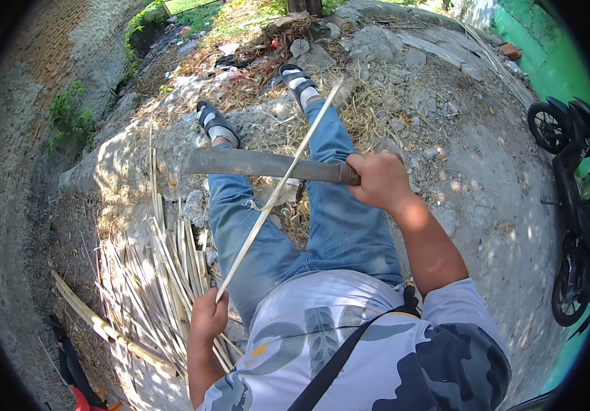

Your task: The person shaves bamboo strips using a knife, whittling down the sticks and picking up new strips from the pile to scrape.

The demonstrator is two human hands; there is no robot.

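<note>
My right hand (382,181) is closed round the handle of a machete (261,164), whose broad grey blade points left across my legs. In my left hand (209,314) is the lower end of a long, pale bamboo strip (265,214). The strip slants up to the right, crossing the blade above my lap, and its far end stands free beyond my knee. A thin curled shaving (253,205) hangs from the strip's left side. Beside my left leg lies a heap of split bamboo strips (161,274).
A thicker bamboo pole (103,327) lies left of the heap. Dry shavings (370,113) and rubble cover the ground round my feet. A dark motorcycle (572,205) stands by the green wall (548,61) on the right. Another person's leg (72,366) shows at the lower left.
</note>
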